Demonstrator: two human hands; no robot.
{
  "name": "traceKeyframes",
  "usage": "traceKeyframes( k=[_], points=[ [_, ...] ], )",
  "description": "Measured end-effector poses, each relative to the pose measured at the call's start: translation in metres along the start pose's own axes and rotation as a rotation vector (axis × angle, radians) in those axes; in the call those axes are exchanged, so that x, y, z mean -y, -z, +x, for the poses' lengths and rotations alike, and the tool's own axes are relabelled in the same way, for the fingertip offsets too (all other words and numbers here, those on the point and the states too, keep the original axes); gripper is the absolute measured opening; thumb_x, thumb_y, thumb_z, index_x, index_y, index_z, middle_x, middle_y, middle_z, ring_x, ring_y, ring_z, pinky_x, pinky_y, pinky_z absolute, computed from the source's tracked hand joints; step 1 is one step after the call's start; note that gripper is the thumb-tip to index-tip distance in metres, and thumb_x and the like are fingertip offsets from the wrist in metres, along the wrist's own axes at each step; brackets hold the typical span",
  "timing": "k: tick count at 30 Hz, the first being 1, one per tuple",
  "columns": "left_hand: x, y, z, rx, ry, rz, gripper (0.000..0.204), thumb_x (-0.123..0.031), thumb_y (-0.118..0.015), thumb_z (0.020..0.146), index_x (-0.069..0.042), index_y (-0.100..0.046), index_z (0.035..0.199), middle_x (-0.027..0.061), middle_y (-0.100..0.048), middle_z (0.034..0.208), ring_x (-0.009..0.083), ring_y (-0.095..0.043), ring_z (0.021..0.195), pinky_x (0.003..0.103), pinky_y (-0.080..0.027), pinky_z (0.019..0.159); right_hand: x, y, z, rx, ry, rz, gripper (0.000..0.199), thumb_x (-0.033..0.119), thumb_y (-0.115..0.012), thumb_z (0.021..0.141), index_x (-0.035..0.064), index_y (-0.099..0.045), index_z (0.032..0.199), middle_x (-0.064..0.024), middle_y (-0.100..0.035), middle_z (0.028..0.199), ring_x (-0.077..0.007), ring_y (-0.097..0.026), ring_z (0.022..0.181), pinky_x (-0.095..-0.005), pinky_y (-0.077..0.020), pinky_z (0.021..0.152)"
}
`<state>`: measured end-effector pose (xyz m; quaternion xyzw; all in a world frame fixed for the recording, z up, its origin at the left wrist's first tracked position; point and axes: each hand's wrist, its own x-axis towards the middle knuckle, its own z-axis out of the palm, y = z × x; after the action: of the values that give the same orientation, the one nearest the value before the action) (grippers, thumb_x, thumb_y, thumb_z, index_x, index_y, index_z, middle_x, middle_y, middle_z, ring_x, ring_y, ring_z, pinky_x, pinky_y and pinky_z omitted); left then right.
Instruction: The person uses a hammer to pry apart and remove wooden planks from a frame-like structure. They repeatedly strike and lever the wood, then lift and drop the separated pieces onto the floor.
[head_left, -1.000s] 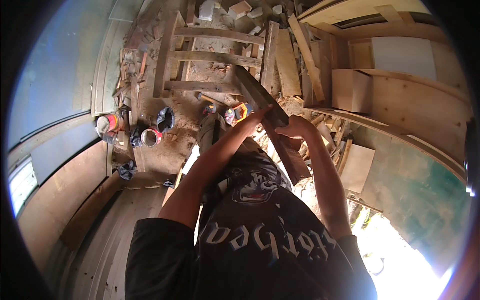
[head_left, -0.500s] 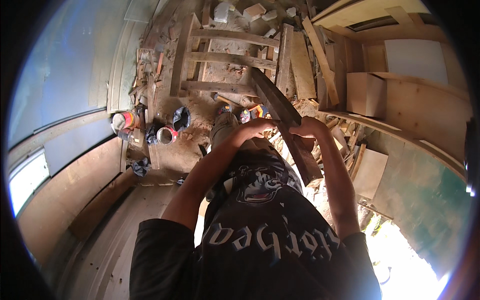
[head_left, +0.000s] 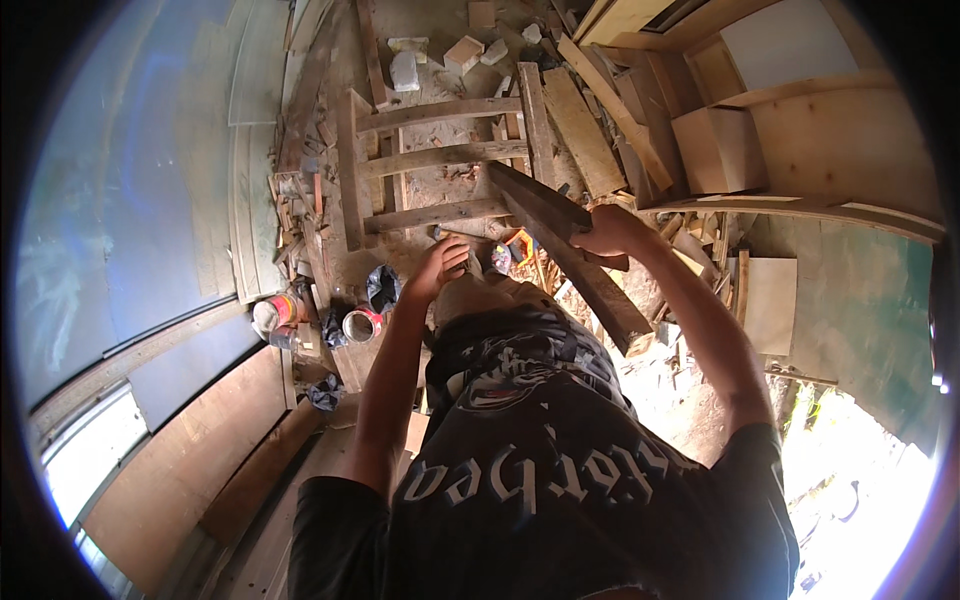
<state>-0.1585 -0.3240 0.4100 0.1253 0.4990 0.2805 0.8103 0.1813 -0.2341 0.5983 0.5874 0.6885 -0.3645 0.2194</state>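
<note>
My right hand [head_left: 608, 232] is closed on a dark wooden beam [head_left: 560, 238], which slants from the ladder-like wooden frame toward my right side. Beneath that hand a short wood piece [head_left: 612, 261] sticks out across the beam. My left hand [head_left: 440, 265] is apart from the beam, over my trousers, its fingers loosely curved and nothing visible in them. Just beyond it lies a hammer [head_left: 440, 232], partly hidden by the hand. The frame [head_left: 440, 157], with several rungs, rests on the dirt floor ahead.
To the left stand a red-labelled can [head_left: 362, 323], a dark plastic bag [head_left: 383, 287] and another can [head_left: 270, 314]. Wood scraps lie along both sides. Wooden shelving [head_left: 820, 130] stands at the right, and pale blocks [head_left: 404, 70] lie beyond the frame.
My left hand has let go of the beam and moved left, near the hammer. My right hand still grips the beam. The view has shifted.
</note>
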Motion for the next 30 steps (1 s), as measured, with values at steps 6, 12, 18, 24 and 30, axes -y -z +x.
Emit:
traceKeyframes(
  k=[6,12,18,24,30],
  points=[
    [0.005,0.033,-0.021,-0.212,-0.017,-0.173,0.049,-0.041,-0.043,0.103,-0.008,-0.048,0.139,0.0077,-0.062,0.132,0.0214,-0.056,0.124,0.041,-0.047,0.097,0.022,0.046,-0.064,-0.027,-0.212,0.096,0.077,0.061,-0.069,0.073,-0.0115,-0.067,0.100,-0.0273,-0.070,0.092,-0.0349,-0.071,0.087,-0.0397,-0.0548,0.079],
    [-0.006,0.041,-0.035,-0.179,0.043,-0.154,0.049,-0.042,-0.045,0.102,-0.008,-0.049,0.137,0.0074,-0.063,0.130,0.0214,-0.058,0.119,0.042,-0.046,0.098,0.011,0.065,-0.172,0.051,-0.320,1.001,0.044,0.033,-0.066,0.090,-0.0098,-0.065,0.098,-0.0191,-0.071,0.076,-0.0246,-0.072,0.065,-0.0345,-0.0610,0.061],
    [-0.047,0.032,-0.028,-0.008,0.030,0.031,0.048,-0.045,-0.049,0.100,-0.010,-0.055,0.131,0.0067,-0.065,0.126,0.0190,-0.060,0.114,0.039,-0.048,0.093,0.043,0.066,-0.288,-0.155,-0.308,1.451,0.039,0.025,-0.059,0.096,-0.0133,-0.062,0.102,-0.0219,-0.070,0.082,-0.0280,-0.072,0.067,-0.0357,-0.0613,0.057],
    [-0.102,-0.051,-0.019,0.206,0.075,0.423,0.045,-0.045,-0.051,0.099,-0.010,-0.057,0.127,0.0057,-0.065,0.122,0.0188,-0.059,0.114,0.039,-0.045,0.097,0.066,-0.010,-0.356,-0.530,-0.351,1.652,0.046,0.033,-0.057,0.096,-0.0107,-0.062,0.110,-0.0204,-0.070,0.087,-0.0273,-0.072,0.074,-0.0364,-0.0611,0.063],
    [-0.093,-0.149,-0.028,0.472,0.028,0.712,0.041,-0.042,-0.052,0.100,-0.011,-0.060,0.124,0.0032,-0.067,0.116,0.0141,-0.061,0.110,0.032,-0.048,0.089,0.117,-0.110,-0.367,-1.048,-0.578,1.775,0.043,0.030,-0.064,0.094,-0.0091,-0.061,0.112,-0.0191,-0.071,0.090,-0.0249,-0.071,0.075,-0.0342,-0.0589,0.065]
  ],
)
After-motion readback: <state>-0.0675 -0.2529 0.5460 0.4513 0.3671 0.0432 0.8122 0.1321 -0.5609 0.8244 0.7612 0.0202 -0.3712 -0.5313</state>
